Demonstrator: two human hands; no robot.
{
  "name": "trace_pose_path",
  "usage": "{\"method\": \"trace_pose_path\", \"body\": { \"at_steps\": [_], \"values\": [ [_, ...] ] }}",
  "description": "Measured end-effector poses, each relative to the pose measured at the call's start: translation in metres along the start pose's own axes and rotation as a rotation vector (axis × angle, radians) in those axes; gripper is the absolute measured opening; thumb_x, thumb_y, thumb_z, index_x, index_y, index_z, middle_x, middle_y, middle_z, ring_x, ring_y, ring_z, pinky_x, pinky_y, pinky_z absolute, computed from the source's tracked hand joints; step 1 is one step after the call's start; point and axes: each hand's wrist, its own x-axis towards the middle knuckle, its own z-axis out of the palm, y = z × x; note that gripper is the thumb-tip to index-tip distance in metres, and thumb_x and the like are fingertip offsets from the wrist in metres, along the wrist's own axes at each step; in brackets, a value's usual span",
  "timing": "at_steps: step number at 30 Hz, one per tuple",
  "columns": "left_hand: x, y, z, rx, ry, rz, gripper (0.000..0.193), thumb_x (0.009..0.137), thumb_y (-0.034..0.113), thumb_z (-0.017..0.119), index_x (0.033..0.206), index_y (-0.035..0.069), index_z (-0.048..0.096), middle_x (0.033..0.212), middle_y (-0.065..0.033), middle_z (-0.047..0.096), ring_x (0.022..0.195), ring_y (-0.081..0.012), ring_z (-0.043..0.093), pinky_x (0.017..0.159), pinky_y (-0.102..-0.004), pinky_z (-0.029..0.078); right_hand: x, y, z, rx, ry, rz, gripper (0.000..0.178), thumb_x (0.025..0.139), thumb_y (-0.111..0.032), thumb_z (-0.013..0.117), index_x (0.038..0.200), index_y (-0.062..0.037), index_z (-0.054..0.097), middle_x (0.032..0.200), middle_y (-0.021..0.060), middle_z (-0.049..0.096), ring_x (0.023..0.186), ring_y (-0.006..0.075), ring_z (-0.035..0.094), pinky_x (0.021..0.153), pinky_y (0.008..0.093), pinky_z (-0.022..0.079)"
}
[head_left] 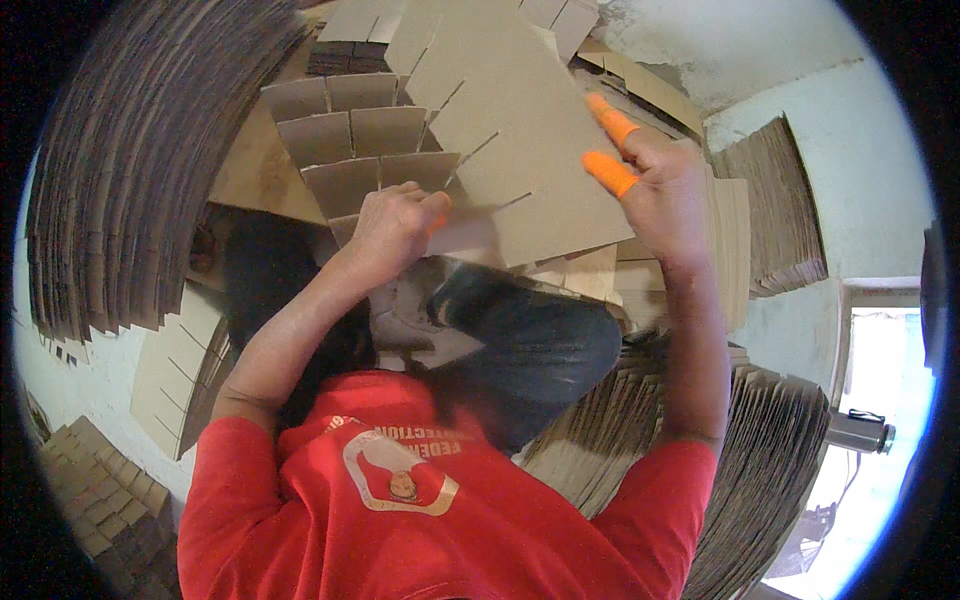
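Note:
A large slotted cardboard sheet (520, 130) stands tilted in front of me, with several slits along its left side. Several narrower cardboard strips (365, 180) stand in a row, crossing the sheet at those slits. My left hand (395, 228) is closed at the nearest strip, its orange-covered fingertip pressed by the sheet's lower left part; the strip hides part of its grip. My right hand (665, 190) grips the sheet's right edge. Its orange-covered thumb and forefinger lie spread on the sheet's face, and the other fingers are hidden.
Tall stacks of cardboard pieces (130, 160) rise at the left, with others at the right (770, 210) and lower right (750, 460). A slotted piece (180, 370) leans at the lower left. My bent leg (540, 340) is below the work. A bright opening (880, 400) lies at far right.

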Motion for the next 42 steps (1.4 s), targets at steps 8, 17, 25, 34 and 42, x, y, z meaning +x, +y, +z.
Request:
{"method": "trace_pose_path", "body": {
  "at_steps": [8, 17, 25, 34, 42],
  "values": [
    [0.002, -0.004, 0.004, 0.055, -0.049, 0.030, 0.018, 0.071, 0.005, 0.068, 0.089, 0.008, 0.065, 0.072, -0.0109, 0.063, 0.067, -0.0310, 0.061, 0.055, -0.0428, 0.050, 0.003, 0.011, 0.054, 0.062, -0.084, -0.197, 0.052, 0.084, -0.009, 0.068, 0.134, -0.0105, 0.054, 0.069, 0.0115, 0.046, 0.061, 0.0164, 0.040, 0.060, 0.0297, 0.040],
    [0.006, -0.005, 0.002, 0.034, -0.034, -0.036, 0.015, 0.068, 0.006, 0.061, 0.082, 0.009, 0.060, 0.066, -0.0124, 0.059, 0.070, -0.0323, 0.061, 0.056, -0.0449, 0.047, 0.015, 0.009, 0.055, 0.074, -0.123, -0.254, 0.054, 0.084, -0.008, 0.067, 0.136, -0.0112, 0.051, 0.069, 0.0161, 0.048, 0.061, 0.0290, 0.045, 0.062, 0.0364, 0.042],
    [0.004, -0.011, -0.001, 0.026, -0.064, -0.069, 0.014, 0.076, 0.012, 0.068, 0.089, 0.009, 0.065, 0.072, -0.0111, 0.061, 0.069, -0.0325, 0.062, 0.057, -0.0429, 0.050, 0.028, 0.006, 0.051, -0.132, -0.197, -0.189, 0.024, 0.081, -0.003, 0.058, 0.104, 0.0021, 0.059, 0.089, 0.0226, 0.062, 0.086, 0.0391, 0.061, 0.074, 0.0476, 0.047],
    [0.010, -0.011, 0.003, 0.072, -0.090, -0.081, 0.014, 0.077, 0.013, 0.071, 0.090, 0.011, 0.067, 0.072, -0.0113, 0.060, 0.067, -0.0325, 0.062, 0.057, -0.0430, 0.050, 0.010, -0.006, 0.060, -0.169, -0.201, -0.194, 0.035, 0.084, -0.003, 0.057, 0.119, -0.0009, 0.058, 0.092, 0.0191, 0.062, 0.083, 0.0365, 0.061, 0.072, 0.0446, 0.049],
    [0.011, -0.004, -0.001, 0.054, -0.097, -0.032, 0.022, 0.076, 0.015, 0.072, 0.097, 0.011, 0.067, 0.077, -0.0111, 0.064, 0.070, -0.0309, 0.064, 0.059, -0.0409, 0.052, -0.006, 0.006, 0.111, -0.188, -0.287, -0.131, 0.016, 0.082, -0.010, 0.060, 0.095, -0.0002, 0.063, 0.093, 0.0174, 0.060, 0.086, 0.0363, 0.064, 0.071, 0.0460, 0.052]
  ]
}}
